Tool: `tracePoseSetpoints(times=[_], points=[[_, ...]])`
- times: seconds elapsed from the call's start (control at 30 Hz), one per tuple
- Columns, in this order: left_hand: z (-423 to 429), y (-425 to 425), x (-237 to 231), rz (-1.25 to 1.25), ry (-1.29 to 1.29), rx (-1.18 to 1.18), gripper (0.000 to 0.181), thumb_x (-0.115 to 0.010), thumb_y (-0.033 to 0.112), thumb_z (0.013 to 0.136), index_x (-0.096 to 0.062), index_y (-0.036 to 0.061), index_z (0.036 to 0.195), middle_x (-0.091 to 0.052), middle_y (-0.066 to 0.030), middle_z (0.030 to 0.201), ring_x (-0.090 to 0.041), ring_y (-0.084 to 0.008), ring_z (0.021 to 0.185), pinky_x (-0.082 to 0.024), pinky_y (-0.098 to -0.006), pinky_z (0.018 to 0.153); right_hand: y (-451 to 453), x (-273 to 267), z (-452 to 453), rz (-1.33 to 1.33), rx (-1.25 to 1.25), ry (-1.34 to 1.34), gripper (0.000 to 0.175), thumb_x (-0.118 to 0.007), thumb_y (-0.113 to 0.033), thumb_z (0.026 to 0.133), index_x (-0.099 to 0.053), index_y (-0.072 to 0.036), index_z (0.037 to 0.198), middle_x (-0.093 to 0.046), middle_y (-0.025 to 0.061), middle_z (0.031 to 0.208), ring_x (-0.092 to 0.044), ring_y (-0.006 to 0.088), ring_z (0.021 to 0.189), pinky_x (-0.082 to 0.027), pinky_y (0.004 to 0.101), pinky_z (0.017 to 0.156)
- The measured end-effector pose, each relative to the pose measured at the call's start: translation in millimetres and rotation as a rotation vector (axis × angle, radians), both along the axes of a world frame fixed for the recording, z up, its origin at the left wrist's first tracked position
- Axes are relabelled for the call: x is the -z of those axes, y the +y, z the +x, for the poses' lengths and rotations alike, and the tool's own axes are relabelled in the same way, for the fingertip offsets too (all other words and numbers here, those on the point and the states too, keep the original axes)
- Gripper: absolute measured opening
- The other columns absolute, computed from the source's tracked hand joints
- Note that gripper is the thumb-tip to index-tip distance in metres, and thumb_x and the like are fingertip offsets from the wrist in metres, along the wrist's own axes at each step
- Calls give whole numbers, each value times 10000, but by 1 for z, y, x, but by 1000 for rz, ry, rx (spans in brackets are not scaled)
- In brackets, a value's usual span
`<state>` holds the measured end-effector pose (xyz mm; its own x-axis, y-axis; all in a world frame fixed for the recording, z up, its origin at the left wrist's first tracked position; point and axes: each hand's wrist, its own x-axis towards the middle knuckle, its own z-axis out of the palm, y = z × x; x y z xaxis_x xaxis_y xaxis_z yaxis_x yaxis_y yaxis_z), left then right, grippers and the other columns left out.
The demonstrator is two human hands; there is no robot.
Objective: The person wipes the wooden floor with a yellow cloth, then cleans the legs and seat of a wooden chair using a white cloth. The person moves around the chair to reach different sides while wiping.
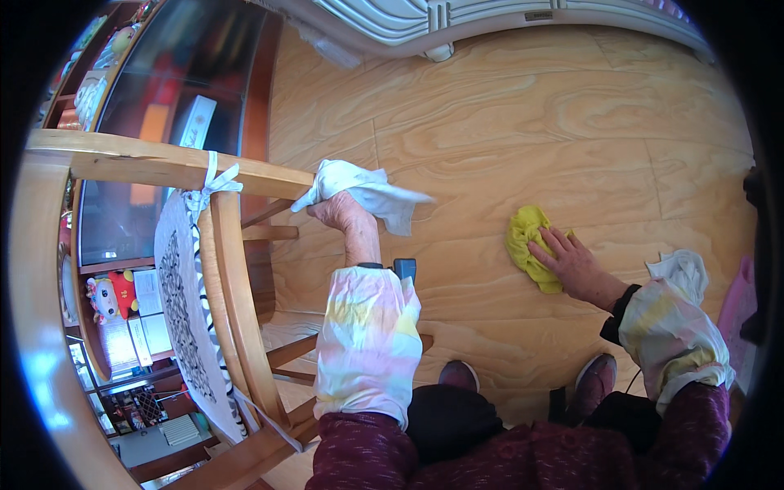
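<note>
My left hand (345, 211) holds a white cloth (361, 184) wrapped around the end of a wooden chair's (263, 176) bar. The cloth's loose end hangs to the right and is slightly blurred. My right hand (572, 263) holds a bunched yellow cloth (528, 248) against the wood-patterned floor (490, 159), its fingers laid over the top. A patterned seat cushion (184, 318) is fixed to the chair with a white tie (214, 184) knotted around the bar. The fingertips of my left hand are hidden by the white cloth.
A glass-fronted cabinet (165, 98) with shelves stands behind the chair at left. White furniture (392, 24) with a short foot spans the far edge. A small white cloth (680, 272) lies at right, near a pink object (735, 294). My shoes (459, 375) are at the bottom.
</note>
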<state>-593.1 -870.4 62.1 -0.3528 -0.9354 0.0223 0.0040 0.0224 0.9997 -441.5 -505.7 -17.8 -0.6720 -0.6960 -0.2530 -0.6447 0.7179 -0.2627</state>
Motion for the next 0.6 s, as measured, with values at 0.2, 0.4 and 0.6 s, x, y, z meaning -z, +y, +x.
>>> tracePoseSetpoints(times=[0.2, 0.4, 0.6], points=[[3, -10, 41, -263, 161, 108, 171, -640, 124, 810, -573, 53, 951, -599, -54, 837, -573, -130, 725, -493, -290, 620, -2, 1, -2, -10, 14, -49, 791, -611, -73, 715, -250, -132, 1417, -266, 199, 1431, -300, 354, 1308, -291, 474, 1044], [17, -10, 82, -354, 44, 219, 281, -684, 143, 764, -503, 51, 958, -578, -52, 877, -554, -135, 769, -483, -286, 685, -5, 0, -2, -51, 49, -106, 798, -618, -64, 700, -261, -121, 1411, -260, 209, 1429, -293, 376, 1308, -282, 511, 1045], [24, -13, 137, -215, 66, 294, 380, -734, 181, 721, -499, 38, 984, -563, -63, 940, -553, -151, 824, -470, -303, 747, -10, 7, 1, -23, 53, -80, 1021, -792, -149, 554, -247, -138, 1417, -227, 217, 1443, -277, 390, 1317, -280, 501, 1058]])
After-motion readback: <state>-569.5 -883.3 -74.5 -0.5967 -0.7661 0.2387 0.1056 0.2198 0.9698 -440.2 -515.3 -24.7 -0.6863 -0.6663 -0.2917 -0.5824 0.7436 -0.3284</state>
